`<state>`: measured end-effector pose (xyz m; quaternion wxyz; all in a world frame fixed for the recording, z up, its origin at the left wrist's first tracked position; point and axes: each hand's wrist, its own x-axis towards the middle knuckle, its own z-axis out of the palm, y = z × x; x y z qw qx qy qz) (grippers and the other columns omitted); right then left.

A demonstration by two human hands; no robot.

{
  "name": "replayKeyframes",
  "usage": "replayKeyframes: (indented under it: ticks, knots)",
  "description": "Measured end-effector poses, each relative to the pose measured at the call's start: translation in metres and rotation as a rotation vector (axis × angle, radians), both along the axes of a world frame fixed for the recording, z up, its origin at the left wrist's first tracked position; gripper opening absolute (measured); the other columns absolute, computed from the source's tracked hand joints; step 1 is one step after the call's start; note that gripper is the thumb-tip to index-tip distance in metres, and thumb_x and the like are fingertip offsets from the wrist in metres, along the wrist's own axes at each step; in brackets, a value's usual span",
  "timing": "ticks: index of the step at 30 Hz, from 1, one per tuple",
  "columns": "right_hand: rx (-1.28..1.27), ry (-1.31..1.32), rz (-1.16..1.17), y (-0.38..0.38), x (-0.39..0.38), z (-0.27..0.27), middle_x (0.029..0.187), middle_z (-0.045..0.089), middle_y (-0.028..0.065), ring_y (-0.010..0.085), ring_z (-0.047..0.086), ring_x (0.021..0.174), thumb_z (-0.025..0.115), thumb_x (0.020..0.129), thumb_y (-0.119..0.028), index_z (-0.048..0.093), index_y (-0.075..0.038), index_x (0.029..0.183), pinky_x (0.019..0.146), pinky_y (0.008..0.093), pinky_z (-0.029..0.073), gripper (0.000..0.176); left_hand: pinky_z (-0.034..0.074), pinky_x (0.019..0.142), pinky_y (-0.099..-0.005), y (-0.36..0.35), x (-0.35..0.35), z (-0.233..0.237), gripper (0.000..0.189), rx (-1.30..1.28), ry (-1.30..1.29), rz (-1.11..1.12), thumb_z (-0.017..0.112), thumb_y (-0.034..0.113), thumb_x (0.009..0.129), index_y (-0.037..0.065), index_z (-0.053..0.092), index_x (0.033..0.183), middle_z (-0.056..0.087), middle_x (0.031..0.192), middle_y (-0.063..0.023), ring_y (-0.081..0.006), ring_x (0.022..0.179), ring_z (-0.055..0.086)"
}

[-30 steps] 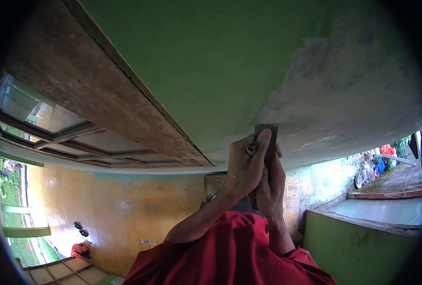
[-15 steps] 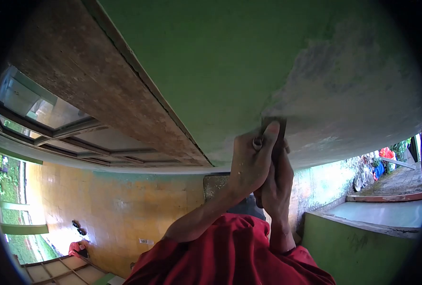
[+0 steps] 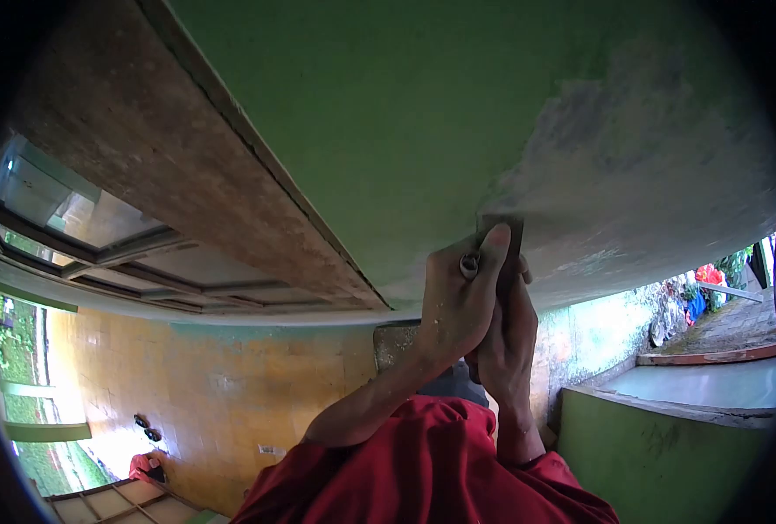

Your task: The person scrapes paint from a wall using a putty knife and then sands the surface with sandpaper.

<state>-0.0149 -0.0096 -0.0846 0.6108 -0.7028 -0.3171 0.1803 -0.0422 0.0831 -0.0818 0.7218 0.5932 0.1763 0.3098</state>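
Observation:
A flat dark scraper [image 3: 514, 229] has its blade edge against the wall, where green paint meets a bare greyish patch. My left hand [image 3: 458, 301] is closed around it, with the thumb pressed along the blade. A small round dark piece [image 3: 469, 265] shows at the left fingers; I cannot make out what it is. My right hand [image 3: 510, 349] is wrapped round the scraper from below, close against the left one. Most of the handle is hidden by both hands. The green wall [image 3: 388, 131] fills the upper view, and its scraped grey patch [image 3: 641, 175] spreads to the right.
A brown wooden frame [image 3: 143, 131] with glass panes borders the wall on the left. Below are a yellowish tiled floor [image 3: 248, 375] and a pair of dark sandals [image 3: 147, 428]. A low green wall [image 3: 650, 463] stands at lower right.
Both hands and the scraper appear very slightly further left, still together at the paint's edge. The view has shifted a little. The grip looks the same.

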Motion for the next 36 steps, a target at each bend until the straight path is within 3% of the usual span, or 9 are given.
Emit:
replayKeyframes:
  ticks: [2,4,10,13,17,24,32,35,36]
  knots:
    - [-0.001,0.029,0.018,0.002,0.000,-0.002,0.094,0.064,0.0092,0.0135,0.059,0.074,0.039,0.102,-0.015,0.046,0.003,0.139,0.068,0.0270,0.048,0.042,0.049,0.063,-0.0272,0.002,0.000,-0.008,0.049,-0.018,-0.010,0.000,0.048,0.037,0.106,-0.001,0.064,0.079,0.065,0.072,-0.0066,-0.0117,0.067,0.061]
    - [-0.013,0.044,-0.069,0.004,-0.005,-0.015,0.085,0.068,0.0228,0.0379,0.071,0.077,0.045,0.100,-0.015,0.050,0.002,0.128,0.066,0.0412,0.052,0.033,0.049,0.063,-0.0274,0.004,0.001,-0.010,0.049,-0.023,-0.020,-0.011,0.048,0.037,0.106,-0.001,0.064,0.079,0.066,0.072,-0.0069,-0.0118,0.067,0.061]
    - [0.029,-0.147,-0.065,0.006,-0.003,-0.020,0.083,0.067,0.0232,0.0416,0.069,0.075,0.047,0.099,-0.015,0.049,0.003,0.129,0.064,0.0422,0.052,0.034,0.049,0.063,-0.0277,0.003,-0.003,-0.006,0.049,-0.035,-0.006,-0.018,0.048,0.036,0.106,-0.001,0.063,0.078,0.066,0.073,-0.0077,-0.0121,0.068,0.061]
    - [0.060,-0.091,-0.067,0.006,-0.003,-0.004,0.083,0.067,0.0235,0.0421,0.069,0.076,0.046,0.099,-0.014,0.049,0.004,0.126,0.064,0.0418,0.052,0.032,0.049,0.062,-0.0278,0.009,-0.002,0.010,0.048,-0.023,0.000,-0.025,0.048,0.035,0.106,-0.001,0.063,0.078,0.066,0.073,-0.0079,-0.0124,0.068,0.061]
    - [-0.042,0.052,-0.061,0.001,-0.006,-0.007,0.085,0.066,0.0239,0.0416,0.069,0.079,0.046,0.099,-0.015,0.048,0.004,0.127,0.065,0.0427,0.052,0.034,0.049,0.062,-0.0279,0.004,-0.004,-0.009,0.048,-0.026,-0.004,-0.026,0.047,0.034,0.106,-0.001,0.062,0.078,0.066,0.072,-0.0079,-0.0128,0.068,0.062]
    - [0.002,-0.119,-0.042,0.005,-0.004,0.012,0.082,0.066,0.0215,0.0366,0.069,0.073,0.044,0.101,-0.016,0.048,0.002,0.128,0.063,0.0419,0.051,0.034,0.050,0.063,-0.0287,0.007,-0.005,0.012,0.047,-0.043,-0.018,-0.019,0.047,0.034,0.106,-0.001,0.063,0.079,0.066,0.073,-0.0088,-0.0136,0.067,0.062]
    - [-0.035,0.022,-0.006,0.000,-0.005,-0.008,0.076,0.065,0.0190,0.0325,0.068,0.067,0.043,0.101,-0.017,0.048,0.002,0.131,0.061,0.0415,0.050,0.036,0.050,0.062,-0.0274,0.005,-0.006,0.000,0.043,-0.054,0.017,-0.026,0.051,0.032,0.105,-0.002,0.064,0.082,0.066,0.073,-0.0072,-0.0126,0.068,0.063]
    - [0.137,-0.135,-0.042,0.009,-0.001,0.006,0.076,0.066,0.0187,0.0327,0.069,0.069,0.043,0.101,-0.017,0.049,0.003,0.129,0.061,0.0398,0.050,0.035,0.049,0.062,-0.0269,0.010,-0.003,0.021,0.043,0.061,0.017,-0.011,0.050,0.033,0.105,-0.001,0.064,0.083,0.066,0.072,-0.0067,-0.0117,0.067,0.062]
    - [0.019,0.030,0.032,0.004,0.000,0.027,0.102,0.062,0.0101,0.0133,0.060,0.088,0.039,0.102,-0.015,0.045,0.006,0.138,0.075,0.0261,0.049,0.042,0.049,0.062,-0.0269,0.006,-0.005,0.021,0.043,0.050,0.025,-0.010,0.050,0.033,0.105,-0.001,0.064,0.083,0.066,0.072,-0.0067,-0.0117,0.067,0.062]
